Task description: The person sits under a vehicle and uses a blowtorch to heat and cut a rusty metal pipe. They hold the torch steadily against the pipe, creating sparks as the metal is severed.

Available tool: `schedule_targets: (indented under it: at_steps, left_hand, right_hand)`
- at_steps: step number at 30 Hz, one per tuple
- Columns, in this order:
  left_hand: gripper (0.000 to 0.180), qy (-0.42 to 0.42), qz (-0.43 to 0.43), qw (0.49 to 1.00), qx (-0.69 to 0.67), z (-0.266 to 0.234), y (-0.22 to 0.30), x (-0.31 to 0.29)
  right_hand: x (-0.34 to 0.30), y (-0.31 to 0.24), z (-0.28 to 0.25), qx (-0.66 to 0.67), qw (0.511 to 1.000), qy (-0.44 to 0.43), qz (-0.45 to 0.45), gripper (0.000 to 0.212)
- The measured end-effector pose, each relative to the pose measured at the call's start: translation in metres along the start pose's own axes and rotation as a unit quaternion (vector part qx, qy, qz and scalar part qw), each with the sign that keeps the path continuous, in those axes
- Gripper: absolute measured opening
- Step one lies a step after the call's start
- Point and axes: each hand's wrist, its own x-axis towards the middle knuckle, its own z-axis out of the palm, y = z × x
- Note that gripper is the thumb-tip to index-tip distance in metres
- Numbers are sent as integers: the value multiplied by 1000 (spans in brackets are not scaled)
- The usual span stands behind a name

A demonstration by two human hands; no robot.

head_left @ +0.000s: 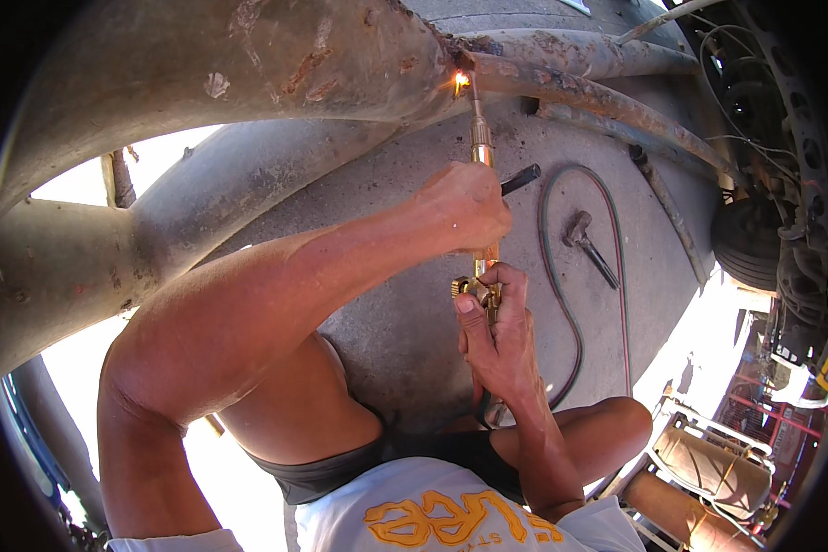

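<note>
A brass gas torch [481, 138] points away from me. Its narrow tip meets the edge of a large rusty pipe [340, 69], where a small orange flame or glow [460, 81] shows. My left hand [469, 207] is closed around the torch's body, its back toward me. Beside that fist a short black rod [522, 179] sticks out; whether it is held or lies behind, I cannot tell. Nearer to me, my right hand [504, 336] grips the torch's rear end, thumb and finger at a brass valve knob [460, 287].
Red and green hoses [545, 212] loop across the concrete floor around a hammer [580, 230]. Thinner rusty pipes [607, 97] run to the right toward a tyre [745, 244]. Gas cylinders [708, 469] stand in a frame at lower right. Another thick pipe [248, 166] passes at left.
</note>
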Motion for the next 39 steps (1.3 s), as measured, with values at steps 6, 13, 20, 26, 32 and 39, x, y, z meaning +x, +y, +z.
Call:
schedule_targets:
  at_steps: [6, 13, 20, 26, 32, 39]
  left_hand:
    - [39, 10, 54, 999, -4, 0, -5, -2]
    - [46, 1, 23, 998, -65, -4, -3, -5]
    - [45, 10, 32, 998, -52, -1, -5, -4]
    - [48, 5, 33, 999, -35, -5, -4, -5]
    - [49, -6, 32, 999, -30, -6, -2, -7]
    - [48, -15, 46, 999, 10, -6, -1, -5]
  right_hand:
    - [-1, -1, -1, 2, 1000, -6, 12, 37]
    - [-1, 0, 0, 0, 1000, -1, -8, 36]
    - [0, -2, -1, 17, 1000, -9, 20, 36]
    - [2, -1, 1, 5, 1000, 2, 11, 36]
    - [-1, -3, -1, 18, 1000, -1, 15, 36]
    - [0, -4, -2, 9, 1000, -5, 15, 36]
